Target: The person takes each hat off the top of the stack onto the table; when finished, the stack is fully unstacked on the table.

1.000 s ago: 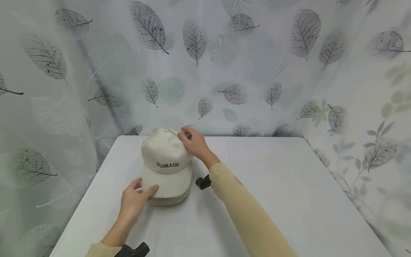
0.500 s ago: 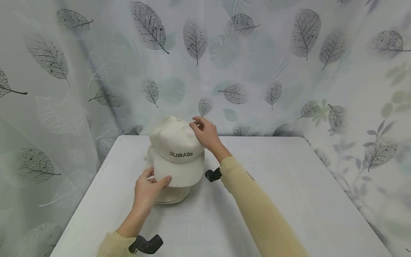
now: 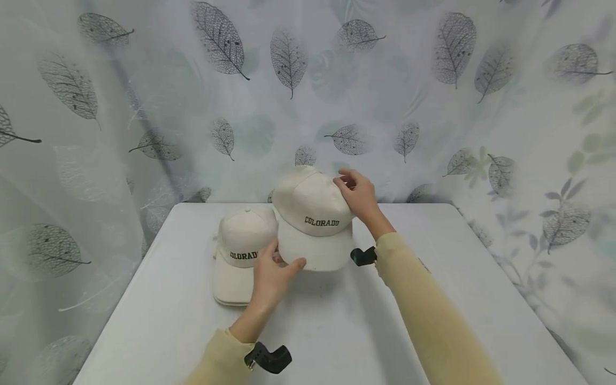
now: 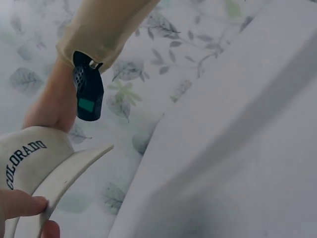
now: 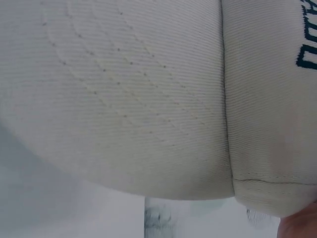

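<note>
A cream baseball cap (image 3: 315,214) lettered COLORADO hangs above the white table between both hands. My left hand (image 3: 273,275) pinches the left front of its brim, thumb on top; the left wrist view shows the thumb on the brim (image 4: 64,181) and a fingertip beneath. At the upper right of the crown, my right hand (image 3: 358,195) grips the cap's side. In the right wrist view the stitched brim (image 5: 114,99) fills most of the picture, with only a bit of the hand at the corner. Left of it, a stack of matching caps (image 3: 238,240) rests on the table, partly covered by my left hand.
The white table (image 3: 423,299) extends to the right and toward the front. Behind and beside it hangs a leaf-patterned curtain (image 3: 269,69). Black wrist cameras (image 3: 269,358) are strapped over the yellow sleeves.
Both hands have lifted the top cap off the stack and carried it to the right. The caps beneath it now show on the left.
</note>
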`<state>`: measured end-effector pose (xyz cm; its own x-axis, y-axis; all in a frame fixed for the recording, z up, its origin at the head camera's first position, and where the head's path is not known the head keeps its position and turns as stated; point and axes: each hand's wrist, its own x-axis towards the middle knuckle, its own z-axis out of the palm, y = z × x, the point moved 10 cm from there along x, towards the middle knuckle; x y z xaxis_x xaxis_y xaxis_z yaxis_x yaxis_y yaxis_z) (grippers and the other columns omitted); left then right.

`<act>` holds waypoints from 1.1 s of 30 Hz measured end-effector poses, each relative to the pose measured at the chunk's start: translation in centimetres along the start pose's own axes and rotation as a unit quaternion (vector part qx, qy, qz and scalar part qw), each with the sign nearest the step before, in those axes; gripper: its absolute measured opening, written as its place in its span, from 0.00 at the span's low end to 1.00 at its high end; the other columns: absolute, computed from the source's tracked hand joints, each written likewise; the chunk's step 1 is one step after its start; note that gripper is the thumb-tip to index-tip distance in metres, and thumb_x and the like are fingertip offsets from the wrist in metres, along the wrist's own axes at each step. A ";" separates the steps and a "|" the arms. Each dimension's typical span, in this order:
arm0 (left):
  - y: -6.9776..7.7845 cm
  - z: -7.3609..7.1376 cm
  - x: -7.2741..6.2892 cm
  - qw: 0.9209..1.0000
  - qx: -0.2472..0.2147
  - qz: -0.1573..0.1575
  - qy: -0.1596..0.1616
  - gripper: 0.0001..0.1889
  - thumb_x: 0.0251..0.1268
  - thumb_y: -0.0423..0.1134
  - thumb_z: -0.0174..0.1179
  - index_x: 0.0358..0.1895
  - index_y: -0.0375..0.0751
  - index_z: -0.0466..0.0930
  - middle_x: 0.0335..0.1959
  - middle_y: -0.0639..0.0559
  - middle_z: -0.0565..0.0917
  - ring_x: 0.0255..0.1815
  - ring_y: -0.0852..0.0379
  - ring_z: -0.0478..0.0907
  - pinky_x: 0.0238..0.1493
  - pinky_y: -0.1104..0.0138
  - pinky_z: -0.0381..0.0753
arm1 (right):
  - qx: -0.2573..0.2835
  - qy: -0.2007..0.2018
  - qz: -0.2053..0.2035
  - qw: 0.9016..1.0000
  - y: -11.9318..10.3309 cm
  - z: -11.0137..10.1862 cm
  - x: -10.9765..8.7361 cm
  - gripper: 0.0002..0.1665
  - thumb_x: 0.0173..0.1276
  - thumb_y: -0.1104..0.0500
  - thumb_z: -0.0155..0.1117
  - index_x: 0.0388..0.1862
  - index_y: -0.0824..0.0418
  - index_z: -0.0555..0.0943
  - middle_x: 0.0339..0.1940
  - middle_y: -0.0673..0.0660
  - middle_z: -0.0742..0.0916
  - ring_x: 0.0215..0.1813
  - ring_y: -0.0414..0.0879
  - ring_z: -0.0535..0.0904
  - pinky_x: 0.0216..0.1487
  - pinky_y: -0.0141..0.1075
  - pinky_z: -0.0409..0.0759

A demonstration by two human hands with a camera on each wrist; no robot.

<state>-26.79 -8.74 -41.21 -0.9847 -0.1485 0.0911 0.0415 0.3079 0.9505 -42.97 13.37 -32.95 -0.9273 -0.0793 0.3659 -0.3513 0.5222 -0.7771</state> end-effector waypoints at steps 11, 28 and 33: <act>0.8 8.4 -0.1 0.997 -0.060 -0.004 -0.043 0.33 0.52 0.36 0.75 0.64 0.37 0.73 0.57 0.39 0.68 0.47 0.49 0.77 0.41 0.62 0.82 | -0.067 -0.012 0.047 0.997 6.6 -6.2 -1.7 0.29 0.76 0.45 0.56 0.68 0.60 0.73 0.57 0.65 0.82 0.57 0.58 0.78 0.55 0.53 0.78; -1.4 17.9 -2.1 0.996 -0.033 -0.045 -0.069 0.30 0.46 0.34 0.78 0.55 0.36 0.76 0.47 0.47 0.70 0.40 0.54 0.71 0.38 0.66 0.74 | -0.136 -0.030 0.093 0.986 15.1 -11.4 -4.9 0.32 0.76 0.44 0.55 0.68 0.65 0.71 0.56 0.69 0.82 0.56 0.62 0.77 0.54 0.57 0.76; -1.9 19.1 -2.5 0.996 -0.029 -0.042 -0.076 0.29 0.44 0.32 0.78 0.52 0.36 0.76 0.46 0.46 0.69 0.39 0.55 0.69 0.39 0.66 0.74 | -0.146 -0.028 0.093 0.985 15.8 -12.0 -5.4 0.31 0.76 0.46 0.56 0.67 0.67 0.72 0.55 0.70 0.82 0.54 0.63 0.78 0.53 0.58 0.76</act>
<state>-27.64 8.99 -48.91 -0.9992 -0.0261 -0.0318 -0.0372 0.2448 0.9689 -41.99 32.29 -41.08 -0.9808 -0.0022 0.1951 -0.1301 0.7528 -0.6452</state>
